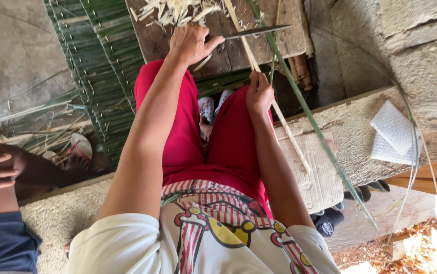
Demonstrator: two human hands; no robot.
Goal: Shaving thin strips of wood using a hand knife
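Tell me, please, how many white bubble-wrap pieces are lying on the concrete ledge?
2: one bubble-wrap piece lies on the ledge at the right, and a second bubble-wrap piece sits just below it, partly tucked under the first. Others may be hidden underneath.

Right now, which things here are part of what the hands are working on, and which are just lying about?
In use:
left hand
knife
right hand
pale strip
wooden board
shavings

Lying about:
white bubble wrap
stacked green strips
sandal
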